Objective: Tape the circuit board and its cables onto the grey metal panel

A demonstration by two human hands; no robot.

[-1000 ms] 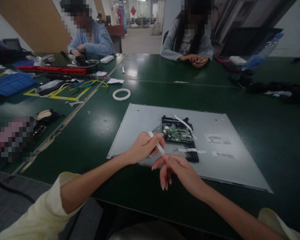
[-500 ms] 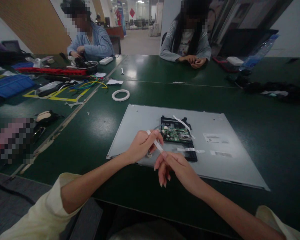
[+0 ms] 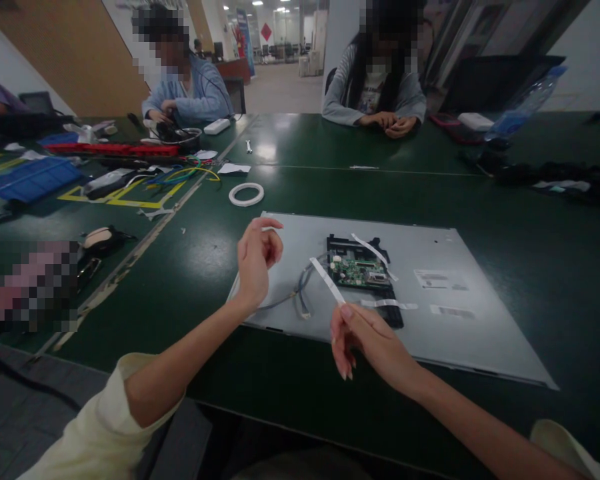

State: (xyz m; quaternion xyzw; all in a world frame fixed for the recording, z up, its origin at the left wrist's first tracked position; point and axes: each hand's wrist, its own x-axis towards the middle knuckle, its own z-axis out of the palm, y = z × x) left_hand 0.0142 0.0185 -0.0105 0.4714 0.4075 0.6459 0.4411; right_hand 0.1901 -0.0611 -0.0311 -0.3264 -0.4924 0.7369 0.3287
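Observation:
Between the thumb and forefinger of my right hand (image 3: pixel 367 333) is one end of a white strip of tape (image 3: pixel 326 279); its other end sticks up free towards the upper left. My left hand (image 3: pixel 257 263) is raised over the left part of a flat grey metal panel (image 3: pixel 460 333), holding nothing, its forefinger stretched and the others loosely bent. A green circuit board (image 3: pixel 357 273) sits in a black plastic bracket (image 3: pixel 391 308) on the panel, with tape strips across the bracket at top and bottom. Grey cables (image 3: pixel 300 287) run left from the board.
Beyond the panel lie a white tape roll (image 3: pixel 247 194) and a small wrench (image 3: pixel 249 147). On the left are a blue tray (image 3: pixel 30 179), coloured wires and a computer mouse (image 3: pixel 101 239). Two people (image 3: pixel 190 93) sit across the green table (image 3: pixel 300 190). A plastic bottle (image 3: pixel 525 107) stands tilted at right.
My left hand has let go of the tape strip and moved up and left. The strip stays in my right hand. The cables are now uncovered.

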